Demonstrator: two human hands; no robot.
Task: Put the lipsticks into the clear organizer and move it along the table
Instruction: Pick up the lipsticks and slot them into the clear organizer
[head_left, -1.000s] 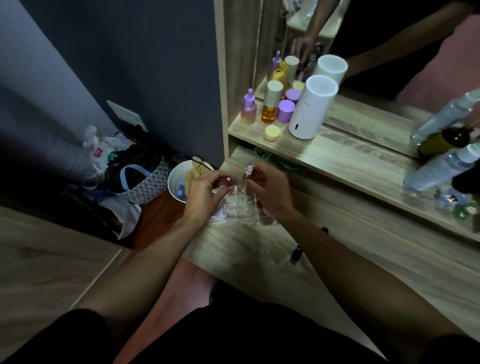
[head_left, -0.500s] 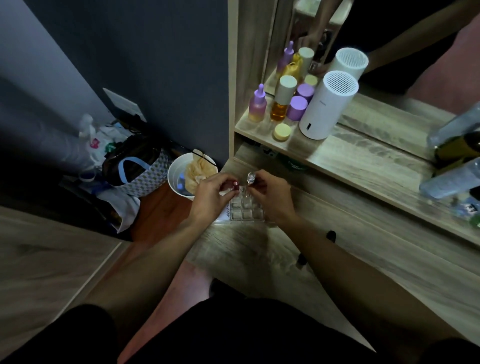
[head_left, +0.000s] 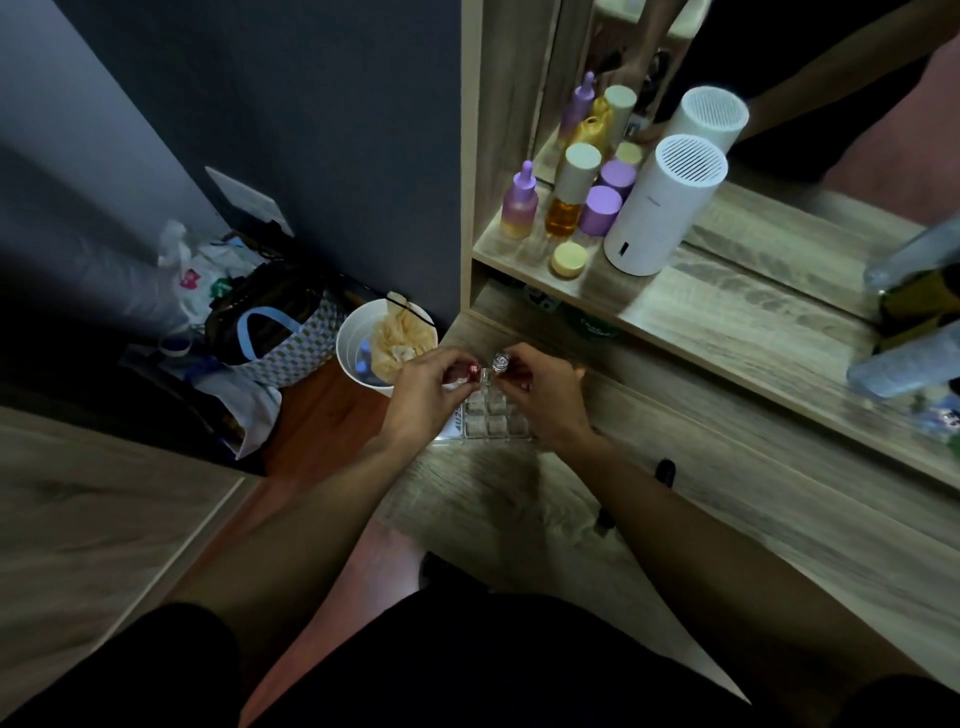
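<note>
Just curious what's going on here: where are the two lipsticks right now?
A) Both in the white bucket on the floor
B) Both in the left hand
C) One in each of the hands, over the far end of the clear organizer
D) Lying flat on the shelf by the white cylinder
C: the left hand pinches a red-topped lipstick and the right hand a clear-topped lipstick, above the clear organizer.

place: home bedroom | cues: vanity mirror (head_left: 779, 171), cosmetic bottles (head_left: 569, 195)

Dim, bluish light with heavy shadows in the foreground, soft focus throughout, and wide-angle bending at the edges.
</note>
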